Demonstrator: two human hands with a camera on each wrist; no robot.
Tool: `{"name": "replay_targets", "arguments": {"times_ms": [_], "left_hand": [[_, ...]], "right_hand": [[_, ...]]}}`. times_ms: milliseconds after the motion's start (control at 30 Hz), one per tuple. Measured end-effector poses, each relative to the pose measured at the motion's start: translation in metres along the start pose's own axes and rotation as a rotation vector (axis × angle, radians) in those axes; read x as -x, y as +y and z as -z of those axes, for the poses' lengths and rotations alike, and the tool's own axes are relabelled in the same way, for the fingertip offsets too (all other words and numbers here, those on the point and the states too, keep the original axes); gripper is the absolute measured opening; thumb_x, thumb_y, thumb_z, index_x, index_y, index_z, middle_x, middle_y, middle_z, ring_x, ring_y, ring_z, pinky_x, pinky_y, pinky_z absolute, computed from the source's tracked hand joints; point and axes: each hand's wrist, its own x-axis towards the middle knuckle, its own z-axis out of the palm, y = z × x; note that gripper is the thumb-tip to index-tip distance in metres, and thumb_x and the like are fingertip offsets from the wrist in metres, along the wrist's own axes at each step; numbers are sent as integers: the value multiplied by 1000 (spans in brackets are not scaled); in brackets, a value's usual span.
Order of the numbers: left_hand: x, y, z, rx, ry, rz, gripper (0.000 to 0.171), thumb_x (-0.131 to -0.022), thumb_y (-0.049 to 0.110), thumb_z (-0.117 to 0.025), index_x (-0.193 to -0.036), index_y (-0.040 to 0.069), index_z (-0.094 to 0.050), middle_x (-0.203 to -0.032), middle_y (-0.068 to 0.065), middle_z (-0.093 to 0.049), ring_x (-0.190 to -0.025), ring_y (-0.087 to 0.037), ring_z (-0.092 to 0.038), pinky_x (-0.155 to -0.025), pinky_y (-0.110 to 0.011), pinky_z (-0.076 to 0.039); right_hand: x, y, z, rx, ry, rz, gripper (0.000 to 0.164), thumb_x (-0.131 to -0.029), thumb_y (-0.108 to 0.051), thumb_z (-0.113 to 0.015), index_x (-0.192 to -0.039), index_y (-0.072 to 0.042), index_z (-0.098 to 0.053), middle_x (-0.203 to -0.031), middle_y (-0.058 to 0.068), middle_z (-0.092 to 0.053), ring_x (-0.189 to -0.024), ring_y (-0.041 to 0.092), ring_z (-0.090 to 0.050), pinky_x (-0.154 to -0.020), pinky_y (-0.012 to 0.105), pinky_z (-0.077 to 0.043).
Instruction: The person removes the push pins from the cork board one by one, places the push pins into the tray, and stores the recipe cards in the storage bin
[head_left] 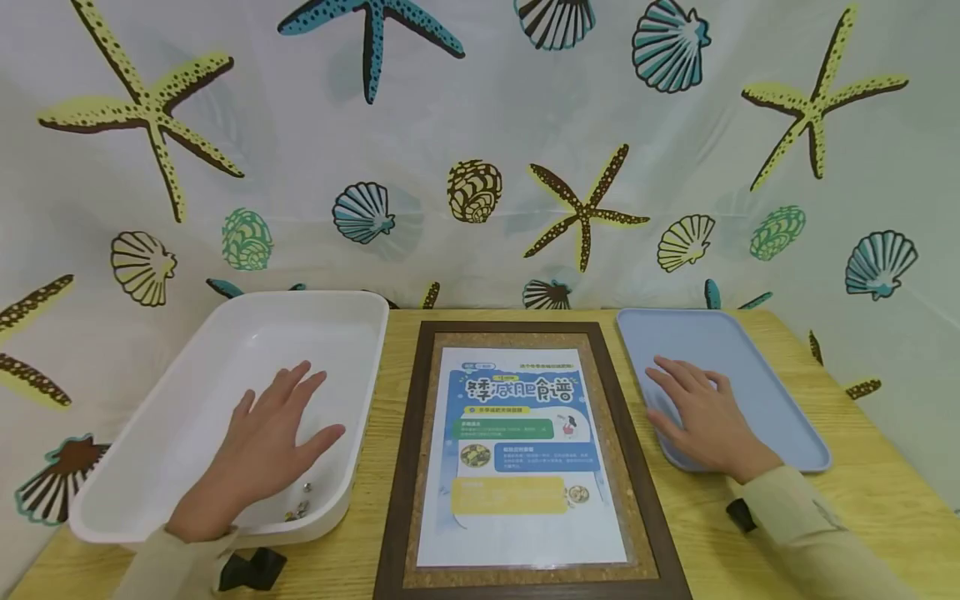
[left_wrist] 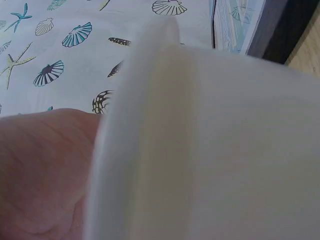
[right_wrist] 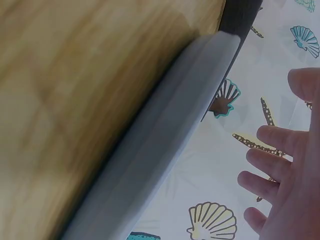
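Note:
My left hand [head_left: 258, 446] is held over the white tray [head_left: 330, 333], its fingers spread and gripping nothing. Several small shiny bits [head_left: 302, 507] lie in the tray's near right corner, too small to name. On the other side, my right hand [head_left: 701, 417] is over the near left part of the blue tray [head_left: 765, 400], fingers extended and holding nothing. In the left wrist view, part of the left hand [left_wrist: 47, 170] shows beside a pale tray wall [left_wrist: 225, 140]. The right wrist view shows the right fingers [right_wrist: 272, 160] loosely bent, apart from a tray edge [right_wrist: 145, 145].
Between the trays, a dark-framed cork board [head_left: 645, 542] bears a printed poster [head_left: 525, 542] with Chinese text. All stand on a wooden table [head_left: 885, 517]. Behind hangs a white cloth [head_left: 465, 108] patterned with shells and starfish. A black strap [head_left: 255, 570] shows at the left wrist.

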Motion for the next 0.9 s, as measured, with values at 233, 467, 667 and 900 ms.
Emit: {"name": "replay_targets", "arguments": {"times_ms": [233, 467, 667, 900], "left_hand": [[-5, 10, 0, 11, 17, -46, 71, -90, 39, -64, -143, -1, -39, -152, -27, -29, -138, -50, -25, -104, -73, -16], [-5, 18, -2, 17, 12, -69, 68, -89, 38, -65, -141, 0, -42, -152, -27, -30, -138, -49, -26, -105, -72, -17], [-9, 25, -7, 31, 15, -108, 63, -90, 35, -65, -141, 4, -45, -151, -26, -31, -137, -51, -28, -105, -72, -20], [-14, 45, -13, 30, 18, -129, 62, -89, 35, -66, -138, 2, -48, -150, -25, -35, -137, -50, -32, -106, -70, -24]], "right_hand": [[-11, -8, -5, -43, -13, -5, 46, -91, -27, -64, -131, -7, -56, -138, 17, -51, -126, 35, -46, -93, 61, -33], [-25, -20, -7, -94, -31, -17, 43, -93, -31, -61, -130, -8, -58, -137, 17, -53, -126, 35, -47, -93, 61, -33], [-36, -29, -6, -141, -68, -41, 40, -94, -31, -60, -130, -12, -59, -138, 17, -52, -127, 35, -46, -96, 60, -31], [-47, -40, -12, -176, -91, -44, 42, -94, -31, -60, -129, -7, -59, -136, 17, -53, -127, 35, -46, -97, 60, -30]]}}
